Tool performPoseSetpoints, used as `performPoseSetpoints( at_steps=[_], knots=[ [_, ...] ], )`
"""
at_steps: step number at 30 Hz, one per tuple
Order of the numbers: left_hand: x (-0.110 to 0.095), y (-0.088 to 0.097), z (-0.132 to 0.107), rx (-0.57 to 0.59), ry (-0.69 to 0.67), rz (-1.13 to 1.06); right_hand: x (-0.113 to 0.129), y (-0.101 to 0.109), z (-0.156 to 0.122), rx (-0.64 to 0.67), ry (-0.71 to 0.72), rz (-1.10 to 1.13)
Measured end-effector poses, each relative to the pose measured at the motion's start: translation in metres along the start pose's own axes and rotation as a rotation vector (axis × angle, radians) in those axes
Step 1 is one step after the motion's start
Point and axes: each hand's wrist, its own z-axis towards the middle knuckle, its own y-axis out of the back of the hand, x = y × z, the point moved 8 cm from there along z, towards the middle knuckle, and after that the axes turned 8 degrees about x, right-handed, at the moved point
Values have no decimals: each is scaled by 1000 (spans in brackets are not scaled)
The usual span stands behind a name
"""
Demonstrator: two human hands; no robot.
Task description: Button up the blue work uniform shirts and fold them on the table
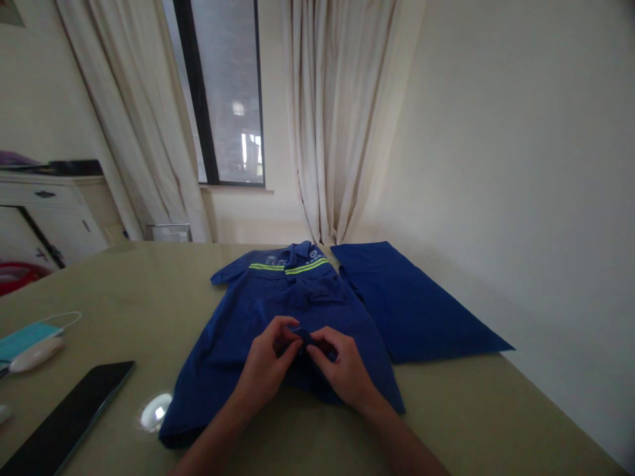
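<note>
Together, hands (265, 357) (346, 367) pinch shirt (270, 304) (fingers (284, 322) curled).

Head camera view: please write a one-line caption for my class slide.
Left hand and right hand pinch the front of a blue shirt on a table, beside a flat blue cloth.

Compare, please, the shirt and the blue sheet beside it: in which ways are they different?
The shirt carries a yellow-green stripe across the chest; the sheet looks plain.
The shirt's outline is shaped by a collar and sleeve; the sheet has mostly straight edges and pointed corners.
The left hand and right hand pinch the shirt; neither touches the sheet.
Both are blue and lie on the table.
</note>
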Motion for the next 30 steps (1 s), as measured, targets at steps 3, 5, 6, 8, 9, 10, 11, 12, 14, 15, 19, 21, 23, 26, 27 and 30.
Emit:
performPoseSetpoints(
  at_steps=[3,5,6,8,9,10,11,12,14,15,19,21,23,26,27,30],
  knots=[
    [-3,-4,1,42,-40,28,-7,-6,1,45,-49,172],
    [-3,-9,1,83,-40,9,-14,-10,2,66,-101,301],
    [-3,-10,0,89,-30,-6,-16,-11,3,67,-119,328],
    [-1,-10,-1,75,-2,-15,-17,-10,3,51,-128,291],
    [1,-9,-1,57,9,-10,-16,-9,3,39,-123,242],
    [2,-8,-1,37,20,-4,-15,-7,3,24,-117,187],
    [3,-7,-1,20,32,-2,-13,-5,3,8,-111,137],
    [4,-6,-1,10,45,-10,-11,-3,3,-5,-106,98],
    [7,-5,0,23,76,-58,-7,0,2,-20,-93,53],
    [7,-6,1,43,91,-90,-6,1,2,-24,-88,44],
    [7,-6,2,92,145,-170,-2,2,2,-32,-65,-6],
    [7,-7,3,115,137,-170,-2,1,2,-27,-62,-36],
    [7,-10,5,152,109,-158,-3,-1,2,-17,-65,-49],
    [9,-10,6,164,89,-130,-9,-1,3,-4,-79,-20],
    [9,-9,6,162,87,-119,-12,-1,4,3,-88,-1],
    [6,-7,4,191,78,-86,-22,-2,5,34,-138,59]
  ],
)
